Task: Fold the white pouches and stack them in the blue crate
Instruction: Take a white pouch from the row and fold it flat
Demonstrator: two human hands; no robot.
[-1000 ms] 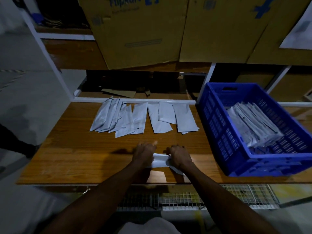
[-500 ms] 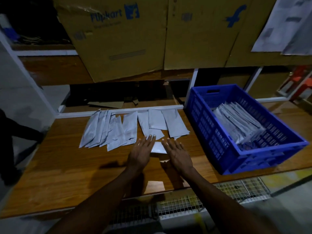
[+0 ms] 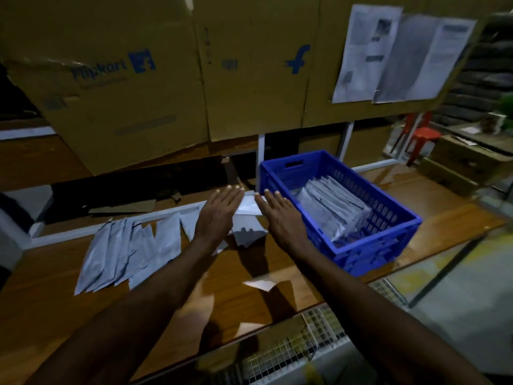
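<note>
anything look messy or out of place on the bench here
Mostly tidy. The unfolded pouches lie fanned and overlapping rather than squared, and a small white scrap sits alone near the table's front edge. The stack in the blue crate leans slightly.

Both hands (image 3: pixel 219 209) (image 3: pixel 280 215) flat, fingers straight

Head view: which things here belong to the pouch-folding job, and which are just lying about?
Job:
folded pouch between left hand and right hand
unfolded pouches
blue crate
stacked pouches

Lying about:
cardboard boxes
pinned papers
red stool
</note>
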